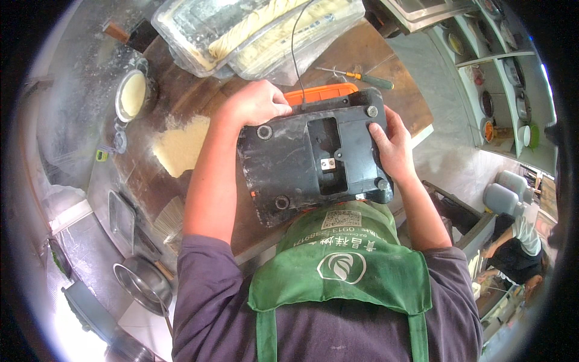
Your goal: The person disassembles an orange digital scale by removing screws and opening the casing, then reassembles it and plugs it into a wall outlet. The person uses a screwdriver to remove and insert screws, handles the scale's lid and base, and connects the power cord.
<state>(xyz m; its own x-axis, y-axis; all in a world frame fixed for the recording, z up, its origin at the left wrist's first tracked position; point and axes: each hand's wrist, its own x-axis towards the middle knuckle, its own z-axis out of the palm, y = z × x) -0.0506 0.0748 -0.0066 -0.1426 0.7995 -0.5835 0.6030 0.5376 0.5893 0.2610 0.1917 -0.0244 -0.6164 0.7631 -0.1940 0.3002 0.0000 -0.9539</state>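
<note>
A black plastic weighing scale [277,163], as it looks, is tipped up in front of my chest with its underside showing. Round feet sit near its corners, and a recess in the middle holds a small metal block with screws. Flour dusts its left side. My left hand [256,102] is closed at the far edge, fingertips curled near a thin black cord [294,45]; the far side of its grip is hidden. My right hand [393,145] grips the right end, thumb on the underside. Behind the scale an orange tray [322,92] shows in part.
A screwdriver [374,80] lies beyond the scale on the wooden table [401,99]. Plastic-lined bins of dough [259,30] stand at the back. To the left are spread flour [181,145], a pot [134,95] and a metal pan [143,282]. Another person [512,256] is at far right.
</note>
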